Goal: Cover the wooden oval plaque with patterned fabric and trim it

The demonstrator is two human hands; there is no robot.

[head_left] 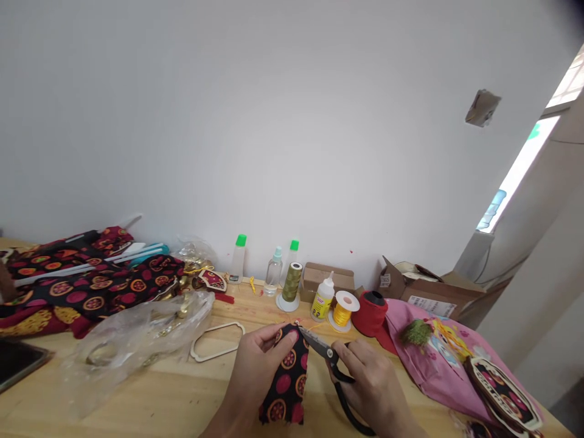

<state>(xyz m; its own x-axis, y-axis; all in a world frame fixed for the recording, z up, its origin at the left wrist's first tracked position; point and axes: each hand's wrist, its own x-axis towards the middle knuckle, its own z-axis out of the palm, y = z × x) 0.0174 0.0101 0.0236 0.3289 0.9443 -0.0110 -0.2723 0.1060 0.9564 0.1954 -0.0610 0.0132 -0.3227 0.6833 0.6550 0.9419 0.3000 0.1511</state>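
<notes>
My left hand (259,360) pinches the top of a small black fabric piece (288,382) printed with red and orange circles, holding it upright above the wooden table (150,395). My right hand (371,380) grips black-handled scissors (325,353), whose blade tips meet the fabric's upper corner. A thin yellow thread shows at that corner.
Patterned fabrics (86,283) lie piled at the left, with a clear plastic bag (137,334) and a white frame (218,340) in front. Along the wall stand bottles (238,258), an olive thread cone (291,285), a glue bottle (323,298), a yellow spool (343,310) and red thread (371,311). A pink bag (433,359) and cardboard boxes (429,289) sit at the right.
</notes>
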